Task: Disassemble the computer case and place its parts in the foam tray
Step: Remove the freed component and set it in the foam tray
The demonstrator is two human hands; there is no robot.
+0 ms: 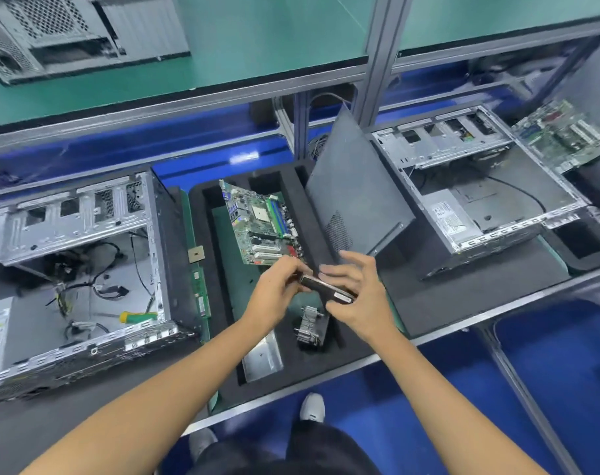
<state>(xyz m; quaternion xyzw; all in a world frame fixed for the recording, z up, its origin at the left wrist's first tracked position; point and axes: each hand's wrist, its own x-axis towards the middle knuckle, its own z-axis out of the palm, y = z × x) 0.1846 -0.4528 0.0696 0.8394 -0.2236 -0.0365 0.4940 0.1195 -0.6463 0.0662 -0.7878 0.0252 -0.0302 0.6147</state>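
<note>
Both hands hold a hard drive [327,289] above the foam tray [346,351]. The left hand [278,296] pinches its end at 9 o'clock with curled fingers. The right hand [357,296] grips the other end, upper fingers spread loosely. In the tray, the motherboard [261,228] lies at 11 o'clock of the hands, the heatsink [310,329] at 6 o'clock. The open computer case [76,269] stands on the worktop [52,426] at 9 o'clock.

Matt black foam tray [291,368] holding a green circuit board [261,224], a bare metal plate [262,353] and a finned metal heat sink [309,325]. Dark matt side panel [353,197], finely textured. Open computer case [86,217] of bright sheet metal.
</note>
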